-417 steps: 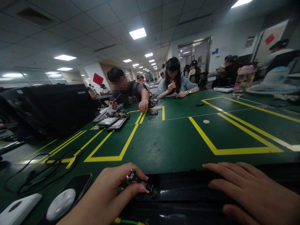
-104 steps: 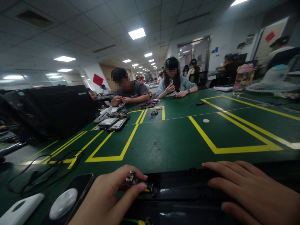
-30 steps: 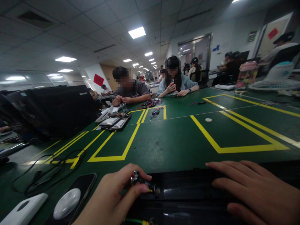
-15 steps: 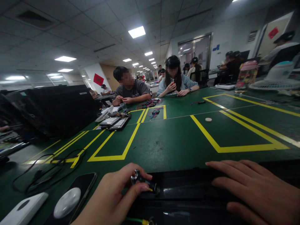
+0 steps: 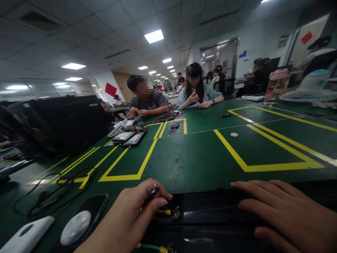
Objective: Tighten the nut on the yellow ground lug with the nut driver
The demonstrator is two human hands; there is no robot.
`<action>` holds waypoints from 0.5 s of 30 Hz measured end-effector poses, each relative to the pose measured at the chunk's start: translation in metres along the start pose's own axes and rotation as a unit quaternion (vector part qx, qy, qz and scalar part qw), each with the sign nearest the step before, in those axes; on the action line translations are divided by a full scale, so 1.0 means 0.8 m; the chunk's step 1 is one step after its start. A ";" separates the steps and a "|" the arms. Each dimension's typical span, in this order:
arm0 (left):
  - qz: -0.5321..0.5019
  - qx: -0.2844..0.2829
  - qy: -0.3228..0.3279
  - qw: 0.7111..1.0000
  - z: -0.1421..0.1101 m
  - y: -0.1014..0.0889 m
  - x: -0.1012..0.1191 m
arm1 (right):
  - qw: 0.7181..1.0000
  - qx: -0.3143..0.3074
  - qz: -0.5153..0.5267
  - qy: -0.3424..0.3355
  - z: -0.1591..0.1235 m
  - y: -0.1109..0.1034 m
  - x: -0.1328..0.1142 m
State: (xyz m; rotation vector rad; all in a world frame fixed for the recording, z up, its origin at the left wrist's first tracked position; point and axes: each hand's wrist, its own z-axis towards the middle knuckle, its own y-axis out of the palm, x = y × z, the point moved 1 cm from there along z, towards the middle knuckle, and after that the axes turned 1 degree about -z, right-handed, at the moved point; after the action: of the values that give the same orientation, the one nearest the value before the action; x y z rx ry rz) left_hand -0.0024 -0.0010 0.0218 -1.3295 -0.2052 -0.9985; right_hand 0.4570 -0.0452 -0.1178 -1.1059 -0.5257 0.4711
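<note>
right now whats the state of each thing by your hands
left hand, pinching the tool
small black tool, held between thumb and fingers, partly hidden
right hand, flat, fingers spread
black case, under the right hand
phone, lying flat, screen dark
white disc, sitting on the phone

Near edge of the workbench point(image 5: 184, 158): a phone point(image 5: 98, 207) lies left of a flat case point(image 5: 223, 225), with a round pad point(image 5: 75, 227) on the phone and a coiled cable point(image 5: 52, 200) further left. The right hand point(image 5: 284, 207) rests on the case. The left hand point(image 5: 118, 221) sits at the case's left end, around what appears to be a connector point(image 5: 175, 212), partly hidden. Farther along the bench, a small disc point(image 5: 234, 134) lies inside a taped rectangle point(image 5: 276, 169).
</note>
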 end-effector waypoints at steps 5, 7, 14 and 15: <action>-0.006 -0.024 -0.018 1.000 0.017 -0.005 0.011 | 0.999 -0.004 -0.046 -0.017 0.008 0.001 -0.001; -0.010 -0.023 -0.023 0.999 0.020 -0.006 0.009 | 0.999 -0.004 -0.046 -0.012 0.010 0.002 -0.001; -0.037 -0.035 -0.025 0.998 0.020 -0.008 0.008 | 1.000 -0.005 -0.020 -0.009 0.004 0.003 -0.001; -0.045 -0.037 -0.028 0.998 0.021 -0.009 0.008 | 1.000 -0.007 -0.020 -0.008 0.003 0.003 -0.001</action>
State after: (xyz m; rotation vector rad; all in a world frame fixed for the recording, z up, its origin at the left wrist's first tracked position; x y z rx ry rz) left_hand 0.0029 0.0110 0.0355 -1.4273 -0.2757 -1.0528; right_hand 0.4544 -0.0431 -0.1194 -1.1038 -0.5635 0.4426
